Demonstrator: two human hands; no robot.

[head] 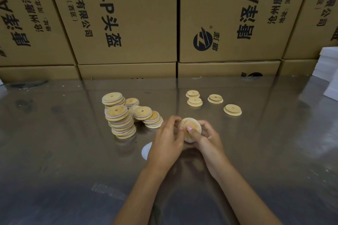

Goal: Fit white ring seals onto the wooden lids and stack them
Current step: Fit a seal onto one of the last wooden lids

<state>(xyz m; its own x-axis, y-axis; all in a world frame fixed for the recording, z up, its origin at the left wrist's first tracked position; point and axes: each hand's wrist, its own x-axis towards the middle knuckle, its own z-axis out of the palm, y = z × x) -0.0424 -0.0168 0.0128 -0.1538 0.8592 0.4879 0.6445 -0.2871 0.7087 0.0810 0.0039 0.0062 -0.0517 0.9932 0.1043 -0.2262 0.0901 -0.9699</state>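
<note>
Wooden lids (120,124): pale tan with visible grain, white seal edges showing between stacked ones. 4 loose lids (232,110): same tan, no white. Held lid (191,129): tan face, white ring. Cardboard boxes (128,14): brown, black print. Table (256,151): reflective grey. Foam blocks (329,71): white. Thumbnail (189,128): pink polish.

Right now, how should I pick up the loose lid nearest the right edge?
Pinch the wide lower rim of that lid from above, fingers on opposite sides. It lies flat on the table, stepped side up, apart from the other lids, so every side is open.
</note>
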